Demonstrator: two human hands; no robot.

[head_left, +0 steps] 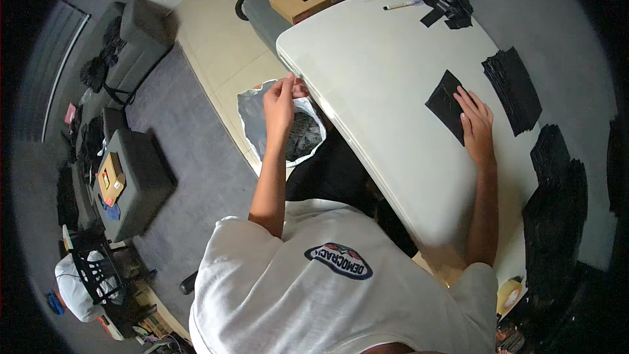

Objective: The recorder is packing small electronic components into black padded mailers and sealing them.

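Observation:
My right hand (pixel 476 118) lies on a flat black rectangular sheet (pixel 445 103) on the white table (pixel 367 59), fingers stretched out over its right side. The sheet looks like thin plastic. Over by the table's left edge, my left hand (pixel 283 95) is raised above a lined bin (pixel 252 115), with thumb and fingers pinched together. Whatever may be between those fingertips is too small to make out. Dark scraps (pixel 304 136) lie inside the bin. Just right of my right hand is a stack of similar black sheets (pixel 514 92).
Crumpled black pieces (pixel 447 5) and a pen (pixel 401 5) lie at the table's far end. More black sheets (pixel 555 203) are piled along the right edge, near a yellow tape roll (pixel 508 296). A cardboard box (pixel 305 0) sits on a grey surface beyond. A grey ottoman (pixel 141 183) stands left.

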